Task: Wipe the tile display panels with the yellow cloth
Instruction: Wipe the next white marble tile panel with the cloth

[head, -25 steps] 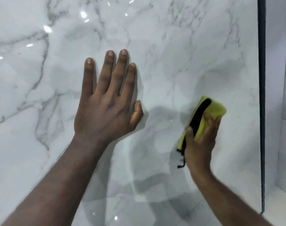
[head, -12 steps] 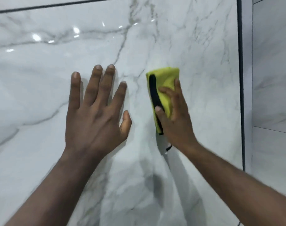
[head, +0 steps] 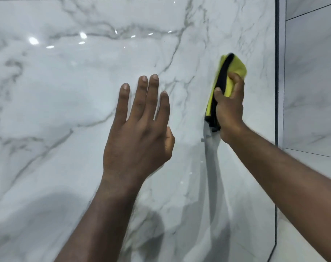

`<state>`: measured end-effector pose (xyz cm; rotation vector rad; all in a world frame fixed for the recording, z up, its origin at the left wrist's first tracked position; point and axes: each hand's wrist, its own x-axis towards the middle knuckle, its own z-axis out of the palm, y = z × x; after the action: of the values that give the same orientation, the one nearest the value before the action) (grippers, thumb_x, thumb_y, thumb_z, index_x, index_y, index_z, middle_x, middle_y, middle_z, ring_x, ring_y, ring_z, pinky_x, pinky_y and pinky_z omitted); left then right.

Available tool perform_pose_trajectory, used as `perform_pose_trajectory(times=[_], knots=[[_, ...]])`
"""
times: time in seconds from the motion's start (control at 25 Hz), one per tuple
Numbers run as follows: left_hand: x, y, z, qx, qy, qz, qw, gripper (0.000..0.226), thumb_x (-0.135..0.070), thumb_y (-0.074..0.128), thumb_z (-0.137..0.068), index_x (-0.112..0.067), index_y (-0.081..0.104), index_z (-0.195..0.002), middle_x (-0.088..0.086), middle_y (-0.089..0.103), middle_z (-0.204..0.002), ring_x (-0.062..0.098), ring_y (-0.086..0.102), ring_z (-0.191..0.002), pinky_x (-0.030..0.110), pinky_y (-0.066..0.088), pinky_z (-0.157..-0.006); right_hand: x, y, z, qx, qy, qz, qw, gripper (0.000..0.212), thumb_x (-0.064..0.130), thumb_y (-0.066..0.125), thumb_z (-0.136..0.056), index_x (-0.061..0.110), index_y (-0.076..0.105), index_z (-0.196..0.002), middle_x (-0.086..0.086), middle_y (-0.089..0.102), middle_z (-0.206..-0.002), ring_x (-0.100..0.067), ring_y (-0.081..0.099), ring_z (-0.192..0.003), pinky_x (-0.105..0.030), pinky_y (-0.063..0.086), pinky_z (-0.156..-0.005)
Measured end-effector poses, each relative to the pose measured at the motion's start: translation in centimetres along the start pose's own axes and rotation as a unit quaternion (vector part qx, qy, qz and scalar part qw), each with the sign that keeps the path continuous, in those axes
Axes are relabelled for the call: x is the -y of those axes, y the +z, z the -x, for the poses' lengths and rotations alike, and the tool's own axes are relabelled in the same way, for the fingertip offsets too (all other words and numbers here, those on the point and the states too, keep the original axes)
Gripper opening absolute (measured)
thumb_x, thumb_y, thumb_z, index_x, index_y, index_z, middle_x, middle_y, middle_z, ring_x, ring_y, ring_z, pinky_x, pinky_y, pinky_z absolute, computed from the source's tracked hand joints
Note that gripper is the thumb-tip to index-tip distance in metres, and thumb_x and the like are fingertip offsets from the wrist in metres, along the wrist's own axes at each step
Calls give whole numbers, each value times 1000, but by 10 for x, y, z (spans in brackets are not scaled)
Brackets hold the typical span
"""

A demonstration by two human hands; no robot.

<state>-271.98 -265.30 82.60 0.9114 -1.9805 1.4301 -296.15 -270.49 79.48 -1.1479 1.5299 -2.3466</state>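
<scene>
- The panel (head: 70, 114) fills most of the view: glossy white marble-look tile with grey veins, upright before the person.
- Side tiles (head: 312, 82) of the same pale marble stand to the right, beyond the panel's edge, with thin dark joints between them.
- A dark frame (head: 277, 76) runs down the panel's right edge and along its top.
- The left hand (head: 138, 140) is near the panel's middle, palm toward it, fingers straight and a little spread, holding nothing; whether it touches the tile cannot be told.
- The right hand (head: 230, 110) is at the panel's upper right, near the frame, fingers curled over the cloth and thumb on its black edge, grasping it.
- The cloth (head: 235, 66), yellow with black trim, is folded and held against the panel under the right hand, its top showing above the fingers.
- Small bright light spots (head: 33, 41) reflect at the panel's upper left.
</scene>
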Motion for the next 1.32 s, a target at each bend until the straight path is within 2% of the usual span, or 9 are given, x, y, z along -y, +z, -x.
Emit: perform_pose_trajectory(times=[0.2, 0.36, 0.52, 0.64, 0.8, 0.96, 1.08, 1.24, 1.32], knots=[[-1, 1, -1, 15, -1, 4, 1000, 70, -35, 46, -104, -3, 35, -166, 26, 12, -178, 40, 12, -167, 59, 8, -135, 9, 8, 36, 118, -270, 23, 955, 53, 19, 62, -104, 26, 48, -154, 16, 13, -172, -7, 17, -161, -34, 25, -129], [-2, 0, 0, 16, 5, -11, 1000, 72, -37, 44, -106, -1, 32, -167, 18, 10, -181, 34, 12, -168, 57, 10, -136, 2, 8, 38, 20, -4, -55, 998, 55, 30, 56, -102, 35, 45, -155, 8, 16, -176, -9, 17, -161, -43, 25, -130], [-3, 2, 2, 9, 23, -25, 999, 71, -39, 42, -107, 0, 35, -166, 19, 19, -178, 35, 19, -166, 57, 17, -134, -29, -5, 61, 122, -273, 48, 953, 50, 23, 58, -109, 22, 45, -158, 7, 10, -175, -16, 15, -163, -42, 21, -131], [-3, 1, 3, 0, 18, -39, 999, 71, -38, 46, -105, 1, 39, -164, 21, 26, -176, 36, 24, -165, 58, 22, -133, -51, -6, 60, -1, 33, -45, 998, 54, 31, 52, -105, 30, 43, -158, 2, 13, -177, -8, 14, -162, -48, 24, -129], [-5, 1, 2, -8, 33, -43, 998, 69, -40, 50, -103, 1, 48, -158, 21, 35, -172, 38, 33, -161, 58, 26, -131, -85, -5, 126, 69, -146, -20, 987, 54, 17, 57, -109, 27, 40, -159, 5, 13, -177, -19, 17, -163, -47, 22, -130], [-3, 0, 7, -22, 110, -2, 994, 55, -34, 62, -101, 3, 65, -141, 21, 54, -160, 39, 52, -150, 57, 40, -125, -99, -13, 133, -6, 107, -56, 993, 65, 28, 50, -106, 26, 29, -167, 3, 8, -177, -15, 6, -165, -49, 13, -133], [-2, 0, 6, -10, 123, 1, 992, 53, -34, 64, -101, 3, 67, -139, 20, 56, -158, 39, 54, -148, 57, 42, -123, -109, -20, 160, 106, -94, -24, 990, 59, 20, 52, -109, 25, 35, -164, 4, 4, -178, -19, 7, -165, -45, 15, -133], [-4, -1, 3, -18, 127, -2, 992, 49, -31, 65, -100, 3, 70, -134, 19, 59, -155, 39, 57, -145, 58, 45, -119, -122, -30, 178, 39, 132, -72, 988, 63, 28, 50, -106, 39, 28, -164, 12, -2, -178, -3, 1, -162, -46, 17, -132], [-4, 0, 4, -16, 132, -4, 991, 48, -31, 66, -99, 3, 71, -133, 20, 60, -155, 40, 57, -144, 58, 45, -119, -124, -32, 196, 73, 65, -63, 993, 61, 28, 51, -106, 42, 29, -162, 10, -2, -178, -3, 1, -162, -31, 13, -132]])
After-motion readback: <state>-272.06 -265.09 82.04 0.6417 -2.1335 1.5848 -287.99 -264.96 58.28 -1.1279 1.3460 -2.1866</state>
